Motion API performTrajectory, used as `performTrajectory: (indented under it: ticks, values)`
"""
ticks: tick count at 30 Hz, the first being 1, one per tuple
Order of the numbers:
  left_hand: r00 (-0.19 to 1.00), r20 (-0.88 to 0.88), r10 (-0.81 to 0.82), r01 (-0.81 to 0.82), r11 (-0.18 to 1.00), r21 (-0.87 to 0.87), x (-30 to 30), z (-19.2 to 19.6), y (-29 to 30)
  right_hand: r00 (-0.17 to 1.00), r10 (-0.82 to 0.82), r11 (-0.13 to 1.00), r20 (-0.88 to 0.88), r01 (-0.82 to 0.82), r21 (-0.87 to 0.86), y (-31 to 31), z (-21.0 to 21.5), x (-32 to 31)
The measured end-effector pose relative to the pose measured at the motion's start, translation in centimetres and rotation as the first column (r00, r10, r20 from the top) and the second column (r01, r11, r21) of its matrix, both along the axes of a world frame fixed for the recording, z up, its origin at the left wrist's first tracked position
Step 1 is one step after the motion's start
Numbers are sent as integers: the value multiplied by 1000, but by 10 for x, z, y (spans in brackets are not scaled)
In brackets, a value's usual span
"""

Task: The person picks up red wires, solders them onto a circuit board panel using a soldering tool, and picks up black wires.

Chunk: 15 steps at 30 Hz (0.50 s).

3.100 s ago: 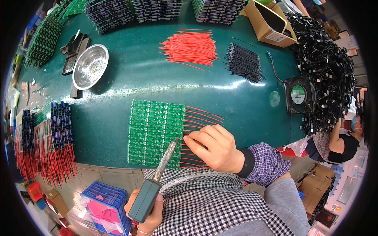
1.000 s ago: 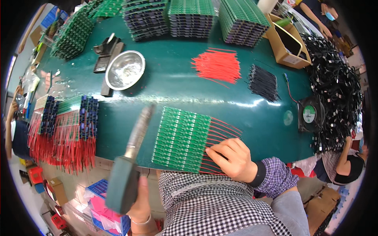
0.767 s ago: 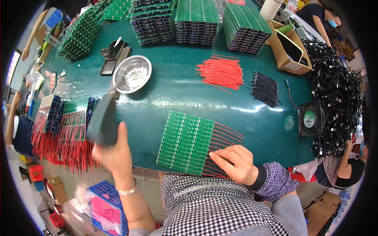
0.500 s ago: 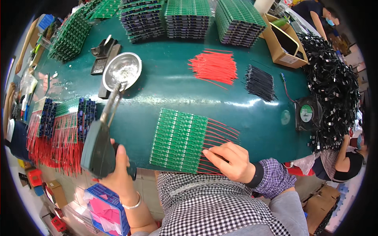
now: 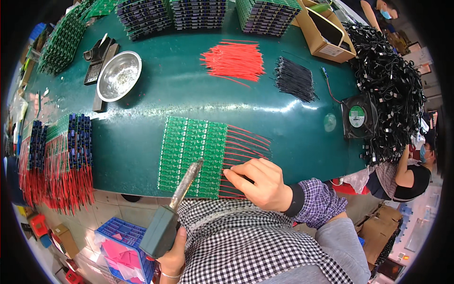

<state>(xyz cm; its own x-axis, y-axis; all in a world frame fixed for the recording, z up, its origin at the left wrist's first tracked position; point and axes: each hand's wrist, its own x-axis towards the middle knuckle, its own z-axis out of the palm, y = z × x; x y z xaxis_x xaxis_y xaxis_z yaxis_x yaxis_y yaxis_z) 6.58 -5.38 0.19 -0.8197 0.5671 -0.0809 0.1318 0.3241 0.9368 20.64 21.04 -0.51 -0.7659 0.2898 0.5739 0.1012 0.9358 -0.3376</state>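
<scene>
A green circuit board panel [image 5: 182, 142] lies flat at the near edge of the green table, with thin red wires [image 5: 245, 140] extending rightward from its right side. My left hand [image 5: 176, 255] is closed around the handle of a grey soldering gun [image 5: 160, 233]. The gun's metal tip points up and right, over the lower middle of the panel; whether it touches cannot be made out. At the panel's right edge my right hand [image 5: 262, 182] is closed in a pinch on a red wire, its fingertips close to the board.
A metal bowl [image 5: 118, 78] rests at the left on a dark stand. Behind are stacked boards [image 5: 198, 16], a red wire pile [image 5: 234, 60] and a black wire pile [image 5: 295, 78]. Wired boards [image 5: 59, 142] hang over the left edge. A fan [image 5: 359, 118] and tangled black cables [image 5: 392, 85] occupy the right.
The soldering gun has moved from the metal bowl down and right to the panel, in my left hand. My right hand keeps its pinch beside the board. The whole view has shifted slightly.
</scene>
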Motion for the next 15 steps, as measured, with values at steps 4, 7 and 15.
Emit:
performTrajectory:
  ticks: [4, 7, 15]
  values:
    - [979, -147, -138, 111, 977, -181, 2, 17, 4, 1000, -1, 1000, 10, 1, -8, -1, 1, 0]
    - [934, -267, -238, 197, 965, -173, 1, 19, 9, 999, 2, 1000, 33, -2, -12, -2, 1, 1]
    - [912, -293, -288, 245, 954, -175, 1, 23, 8, 999, 15, 1000, 39, -15, -13, -1, 0, 1]
